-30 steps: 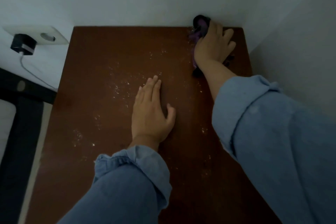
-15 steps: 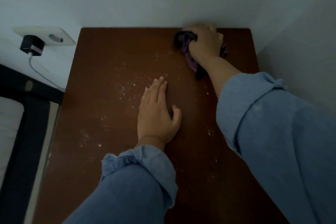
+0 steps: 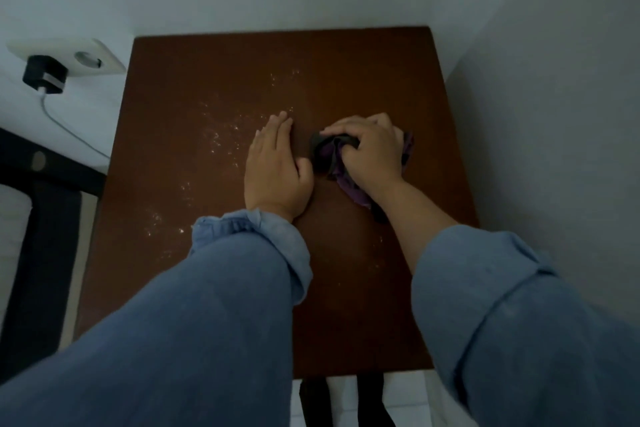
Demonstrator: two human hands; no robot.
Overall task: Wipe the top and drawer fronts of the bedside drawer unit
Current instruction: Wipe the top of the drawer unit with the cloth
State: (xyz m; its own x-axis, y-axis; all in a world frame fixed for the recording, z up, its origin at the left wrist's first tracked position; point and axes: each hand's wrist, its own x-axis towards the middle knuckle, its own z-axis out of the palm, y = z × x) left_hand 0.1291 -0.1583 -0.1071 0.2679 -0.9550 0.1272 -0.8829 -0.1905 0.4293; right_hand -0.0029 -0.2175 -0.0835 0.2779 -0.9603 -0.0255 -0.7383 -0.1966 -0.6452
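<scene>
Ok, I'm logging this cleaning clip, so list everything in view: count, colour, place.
Drawer unit top: one, dark brown, centre, in the wall corner.
Cloth: one, purple and black, bunched on the top right of centre.
White specks: many, scattered on the top's left half.
Wall socket plate: one, white, on the wall at left.
Charger plug: one, black, in the socket.
Cable: one, white, trailing from the plug.
Bed frame: one, black, left edge.
Sleeves: two, blue, rolled.
Left hand: flat on the top.
Right hand: closed on the cloth.
</scene>
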